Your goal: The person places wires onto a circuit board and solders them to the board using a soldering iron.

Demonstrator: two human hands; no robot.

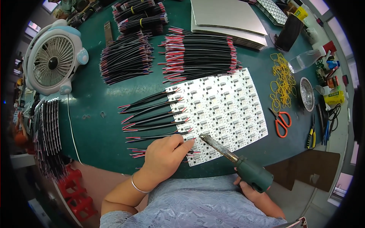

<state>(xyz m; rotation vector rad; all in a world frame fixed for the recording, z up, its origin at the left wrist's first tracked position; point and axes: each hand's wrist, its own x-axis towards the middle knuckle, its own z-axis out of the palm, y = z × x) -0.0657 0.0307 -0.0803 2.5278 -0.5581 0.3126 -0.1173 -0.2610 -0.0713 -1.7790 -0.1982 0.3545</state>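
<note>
A white panel of small circuit boards [229,102] lies on the green table in front of me. Along its left edge, several short black cables [152,117] rest with their stripped red and white ends over the panel. My left hand [165,155] is closed at the panel's lower left, thumb and forefinger pinching a cable by its wire ends. From the right, my right hand [249,191] grips a soldering iron [254,174] with a thick green body. The iron's tip is over the panel, just right of my left fingertips; whether it touches is unclear.
Behind the panel lie piles of black cables [207,53] and stacked flat panels [228,17]. A fan [53,62] stands at the far left. On the right are yellow rubber bands [280,81], orange-handled scissors [282,123], a metal bowl [306,94], a clear bottle [306,60] and yellow-handled pliers [311,136].
</note>
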